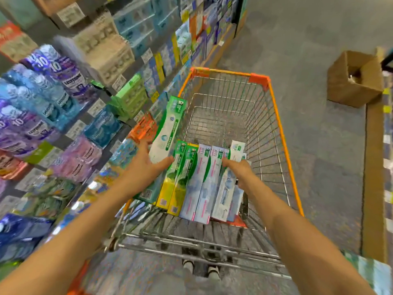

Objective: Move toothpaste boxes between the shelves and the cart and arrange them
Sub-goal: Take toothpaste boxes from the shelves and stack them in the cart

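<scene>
Both forearms reached over the shopping cart's [285,133] near edge, where a row of toothpaste boxes [197,179] leaned side by side. The left hand [146,165] grasped a long green-and-white box [168,133] slanting up along the cart's left wall, thumb on its face; the right hand [240,169] clenched the rightmost boxes' tops. The long box looked the likeliest to slip, being held only at its lower end, and could topple the leaning row or knock into the shelves [95,86] just beside the cart.
</scene>
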`<state>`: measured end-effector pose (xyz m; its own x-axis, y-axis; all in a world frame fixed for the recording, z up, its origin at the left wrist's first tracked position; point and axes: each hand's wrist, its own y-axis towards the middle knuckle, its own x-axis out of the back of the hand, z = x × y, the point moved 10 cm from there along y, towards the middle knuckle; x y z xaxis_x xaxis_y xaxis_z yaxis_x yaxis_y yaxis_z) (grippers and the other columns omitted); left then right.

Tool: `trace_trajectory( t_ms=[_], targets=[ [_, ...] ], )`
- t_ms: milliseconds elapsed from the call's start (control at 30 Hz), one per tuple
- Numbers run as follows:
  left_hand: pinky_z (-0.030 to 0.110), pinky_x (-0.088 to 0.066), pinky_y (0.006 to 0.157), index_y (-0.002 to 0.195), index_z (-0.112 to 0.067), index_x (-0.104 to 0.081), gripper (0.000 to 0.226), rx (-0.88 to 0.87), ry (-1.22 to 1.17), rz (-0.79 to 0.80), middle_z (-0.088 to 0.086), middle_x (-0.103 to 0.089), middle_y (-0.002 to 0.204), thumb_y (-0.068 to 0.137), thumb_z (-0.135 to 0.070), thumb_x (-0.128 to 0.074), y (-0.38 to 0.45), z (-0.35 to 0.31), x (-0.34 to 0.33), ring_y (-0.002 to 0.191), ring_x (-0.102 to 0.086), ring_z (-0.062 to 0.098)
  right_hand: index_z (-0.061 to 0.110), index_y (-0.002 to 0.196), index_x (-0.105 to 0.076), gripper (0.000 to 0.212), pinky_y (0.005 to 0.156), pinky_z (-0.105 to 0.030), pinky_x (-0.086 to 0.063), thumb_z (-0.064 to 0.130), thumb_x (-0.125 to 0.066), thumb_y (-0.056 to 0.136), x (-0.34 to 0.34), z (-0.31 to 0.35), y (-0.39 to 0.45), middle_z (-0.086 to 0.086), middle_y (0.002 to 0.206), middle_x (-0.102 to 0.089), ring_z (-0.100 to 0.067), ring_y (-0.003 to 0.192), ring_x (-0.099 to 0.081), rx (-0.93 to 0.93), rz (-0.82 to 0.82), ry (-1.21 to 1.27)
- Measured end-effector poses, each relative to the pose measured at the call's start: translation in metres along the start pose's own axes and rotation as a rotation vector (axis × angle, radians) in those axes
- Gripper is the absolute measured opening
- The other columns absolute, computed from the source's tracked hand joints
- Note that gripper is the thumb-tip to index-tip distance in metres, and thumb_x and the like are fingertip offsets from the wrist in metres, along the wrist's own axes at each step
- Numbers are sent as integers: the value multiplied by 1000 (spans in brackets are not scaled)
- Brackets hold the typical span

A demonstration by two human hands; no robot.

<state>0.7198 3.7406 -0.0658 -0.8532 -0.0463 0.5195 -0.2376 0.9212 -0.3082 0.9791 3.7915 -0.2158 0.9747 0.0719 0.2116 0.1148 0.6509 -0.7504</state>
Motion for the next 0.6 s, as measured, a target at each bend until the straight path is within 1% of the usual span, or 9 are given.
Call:
trace_trajectory(
  t_ms=[67,133,233,300,333,400,467,533,600],
  targets=[
    [7,-40,47,118,-18,-33,44,-7,-7,43,-8,-52,91,88,-22,-64,6,0,-8,67,-50,1,3,120,-53,44,79,-36,-46,15,-70,80,-1,-1,0,-13,125,-57,-31,103,-56,11,-23,-36],
    [6,-40,48,126,-14,-33,50,8,-44,93,-7,-55,95,88,-23,-64,10,2,-19,71,-53,1,-6,131,-41,57,78,-36,-47,12,-68,84,-2,-3,-1,-22,120,-55,-36,106,-57,27,-76,-140],
    [6,-40,48,124,-19,-32,47,-1,-56,137,-14,-53,93,89,-25,-63,12,-2,-30,72,-53,1,-6,98,-58,31,81,-38,-53,18,-72,84,-4,-14,0,-25,90,-62,-32,80,-64,18,-132,-277],
    [7,-41,48,124,-22,-29,48,6,-60,169,-15,-52,94,89,-28,-62,14,-4,-36,73,-55,2,7,67,-50,36,72,-37,-54,30,-73,82,-3,-20,-2,-17,68,-55,-22,57,-52,29,-135,-359],
    [8,-41,48,125,-22,-28,49,6,-57,176,-16,-52,94,89,-29,-62,15,-5,-38,74,-55,3,9,66,-49,38,67,-35,-50,34,-72,82,-3,-20,-4,-17,66,-53,-21,55,-50,34,-103,-403],
    [13,-42,49,127,-22,-28,51,9,-37,185,-18,-52,94,89,-31,-62,16,-6,-43,72,-56,6,3,94,-60,38,78,-45,-51,39,-68,84,-1,-18,-8,-25,87,-61,-30,75,-62,56,-60,-474],
    [21,-43,53,127,-24,-28,52,5,-19,194,-18,-52,91,89,-32,-62,13,-9,-48,69,-55,11,-4,111,-56,53,80,-48,-52,41,-64,86,12,-5,-14,-22,89,-62,-29,78,-61,92,-89,-485],
    [13,-42,49,128,-21,-30,53,-37,-24,176,-20,-50,89,88,-29,-64,10,-19,-53,67,-53,4,-3,130,-46,64,71,-38,-51,45,-58,89,31,24,-31,-15,89,-62,-25,79,-60,195,-213,-324],
    [8,-41,49,126,-17,-32,52,-76,-43,153,-21,-49,88,87,-24,-66,8,-30,-63,68,-51,-3,5,131,-46,59,76,-38,-54,48,-52,91,29,50,-52,-10,103,-61,-23,85,-64,271,-109,-8]
  ],
)
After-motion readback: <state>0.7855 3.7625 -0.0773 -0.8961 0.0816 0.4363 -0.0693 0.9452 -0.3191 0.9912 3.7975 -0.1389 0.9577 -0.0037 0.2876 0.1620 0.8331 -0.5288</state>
